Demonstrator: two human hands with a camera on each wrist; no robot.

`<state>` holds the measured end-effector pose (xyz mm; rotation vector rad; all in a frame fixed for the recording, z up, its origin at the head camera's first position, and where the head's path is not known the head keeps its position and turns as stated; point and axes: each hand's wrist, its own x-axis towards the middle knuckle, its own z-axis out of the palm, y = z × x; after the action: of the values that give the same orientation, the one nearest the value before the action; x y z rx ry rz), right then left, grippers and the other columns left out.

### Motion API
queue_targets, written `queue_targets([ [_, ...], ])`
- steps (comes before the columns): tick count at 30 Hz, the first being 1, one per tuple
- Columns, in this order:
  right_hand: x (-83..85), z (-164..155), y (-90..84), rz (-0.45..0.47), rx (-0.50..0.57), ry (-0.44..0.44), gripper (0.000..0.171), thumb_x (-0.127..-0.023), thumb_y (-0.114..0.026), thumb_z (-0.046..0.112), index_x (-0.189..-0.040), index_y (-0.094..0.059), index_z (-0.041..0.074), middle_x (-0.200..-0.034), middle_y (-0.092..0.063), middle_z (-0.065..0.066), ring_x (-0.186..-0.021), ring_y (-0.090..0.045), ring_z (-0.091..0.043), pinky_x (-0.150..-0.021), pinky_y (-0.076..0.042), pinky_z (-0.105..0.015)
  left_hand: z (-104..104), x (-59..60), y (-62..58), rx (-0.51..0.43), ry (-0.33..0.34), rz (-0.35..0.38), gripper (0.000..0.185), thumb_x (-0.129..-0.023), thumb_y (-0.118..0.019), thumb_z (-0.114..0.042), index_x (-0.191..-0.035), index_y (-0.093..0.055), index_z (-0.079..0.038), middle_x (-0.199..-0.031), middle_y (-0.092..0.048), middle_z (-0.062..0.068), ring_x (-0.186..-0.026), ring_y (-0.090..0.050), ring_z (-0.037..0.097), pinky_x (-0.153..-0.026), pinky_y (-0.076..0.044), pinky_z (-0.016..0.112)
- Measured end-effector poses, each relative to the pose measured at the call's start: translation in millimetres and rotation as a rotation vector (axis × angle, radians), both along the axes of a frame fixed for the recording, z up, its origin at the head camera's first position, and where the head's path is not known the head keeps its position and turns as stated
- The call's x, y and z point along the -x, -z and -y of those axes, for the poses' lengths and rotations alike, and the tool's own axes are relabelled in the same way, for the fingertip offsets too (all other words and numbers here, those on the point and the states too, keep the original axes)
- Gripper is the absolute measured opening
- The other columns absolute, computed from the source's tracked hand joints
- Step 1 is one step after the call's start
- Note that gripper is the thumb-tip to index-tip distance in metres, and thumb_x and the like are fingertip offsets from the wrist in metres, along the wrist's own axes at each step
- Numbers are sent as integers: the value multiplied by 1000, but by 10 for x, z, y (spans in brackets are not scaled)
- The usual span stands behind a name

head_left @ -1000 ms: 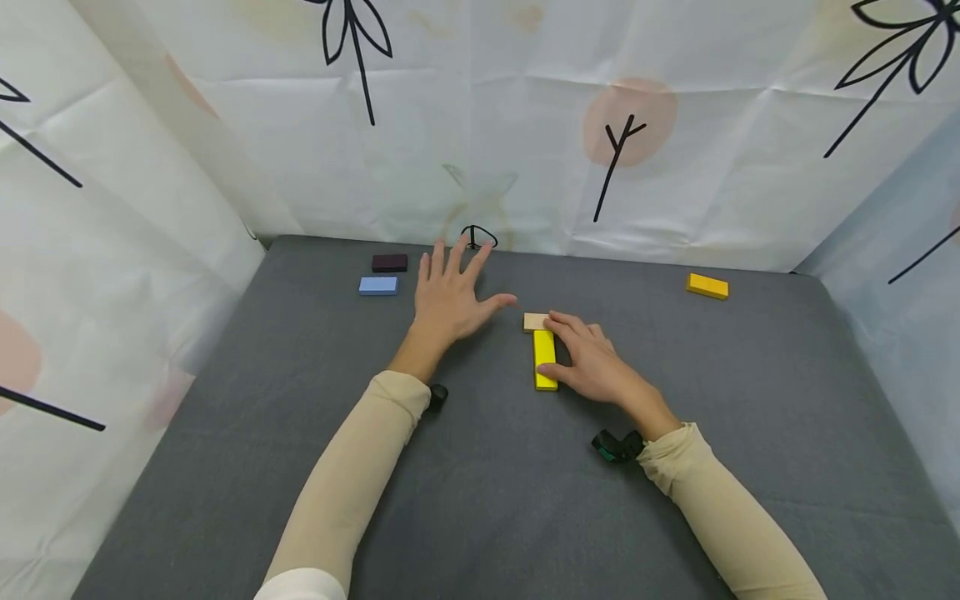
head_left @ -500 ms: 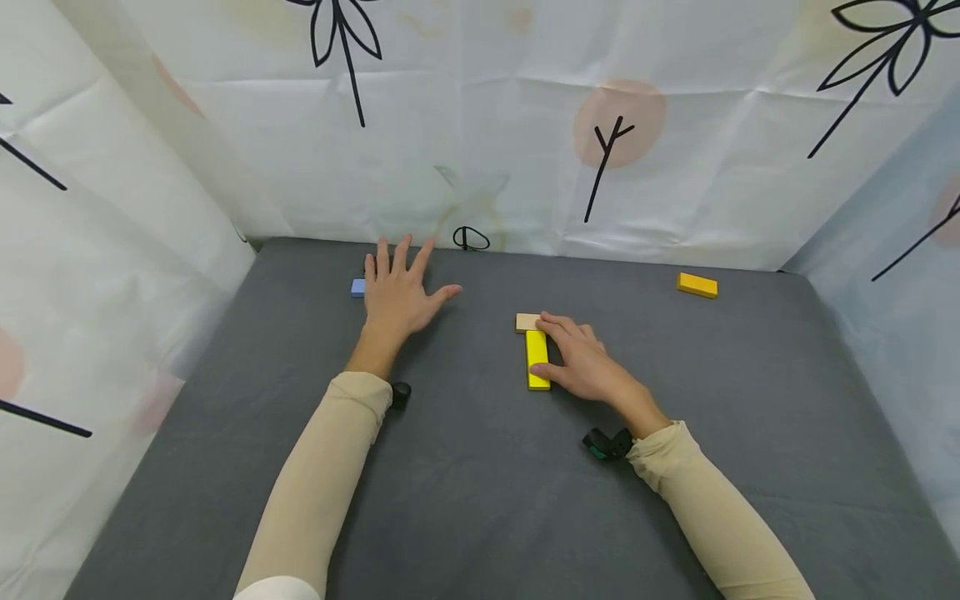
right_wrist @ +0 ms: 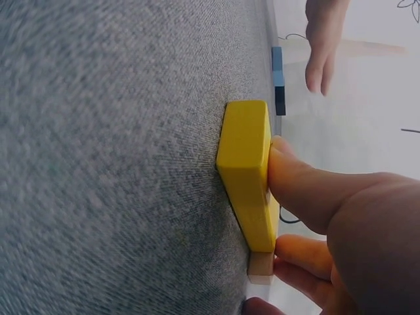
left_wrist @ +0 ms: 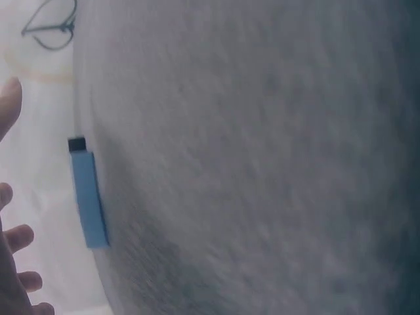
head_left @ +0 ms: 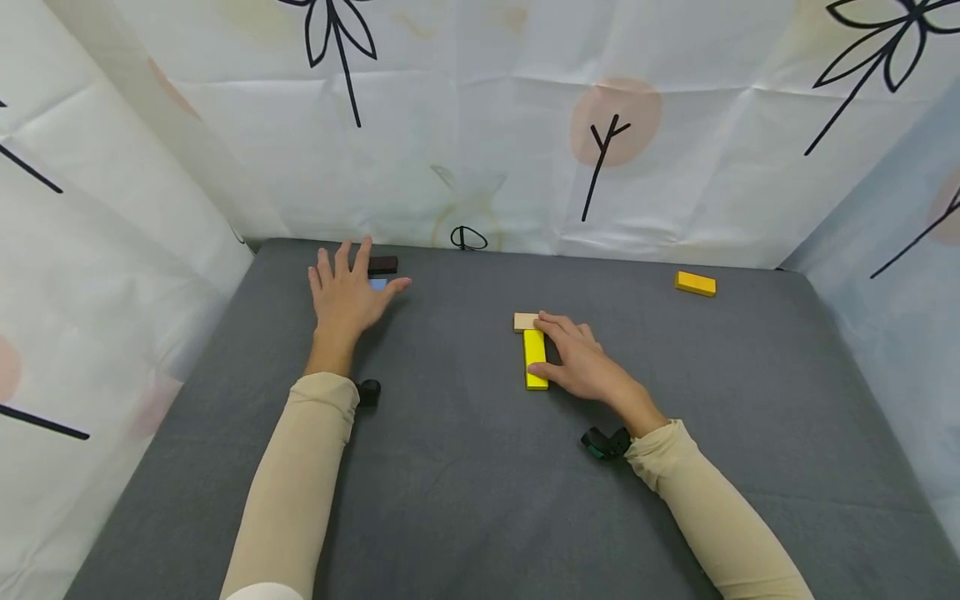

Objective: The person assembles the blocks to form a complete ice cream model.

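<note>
Yellow block (head_left: 535, 359) touching right fingers (head_left: 551, 322)

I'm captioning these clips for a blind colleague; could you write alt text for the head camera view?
On a grey table, a person's right hand rests against a bright yellow block that meets a small tan block, while the left hand hovers, fingers spread, over a blue block beside a dark block. An orange-yellow block lies far right.

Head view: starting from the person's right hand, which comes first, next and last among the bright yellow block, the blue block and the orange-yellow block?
1. Bright yellow block, touching the right hand.
2. Orange-yellow block, far right, by the back wall.
3. Blue block, far left, under the left hand.
</note>
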<state>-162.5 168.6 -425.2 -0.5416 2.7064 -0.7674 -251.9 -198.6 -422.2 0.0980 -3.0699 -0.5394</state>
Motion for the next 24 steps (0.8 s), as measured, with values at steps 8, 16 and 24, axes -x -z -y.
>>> queue_targets([
  [8, 7, 14, 10, 1, -4, -3, 73, -99, -68, 32, -160, -34, 9, -170, -24, -12, -143, -33, -47, -109, -33, -75, 221, -20, 72, -46, -70, 23, 104, -91, -58, -73, -167, -4, -25, -168, -18, 23, -156, -2, 53, -125, 1, 69],
  [16, 8, 1, -6, 3, -4, 2, 74, -99, -69, 31, -160, -33, 9, -170, -23, -12, -143, -33, -48, -108, -33, -74, 279, -29, 67, -105, -120, 46, 102, -92, -66, -61, -166, -12, -17, -163, -25, 30, -152, -10, 53, -125, -4, 68],
  [24, 8, 7, -7, 12, 0, 3, 75, -99, -68, 32, -160, -32, 9, -170, -23, -11, -143, -32, -46, -109, -33, -73, 266, -63, 57, -164, -153, 31, 74, -95, -70, -49, -152, -46, -8, -155, -39, 29, -146, -20, 53, -120, -20, 68],
])
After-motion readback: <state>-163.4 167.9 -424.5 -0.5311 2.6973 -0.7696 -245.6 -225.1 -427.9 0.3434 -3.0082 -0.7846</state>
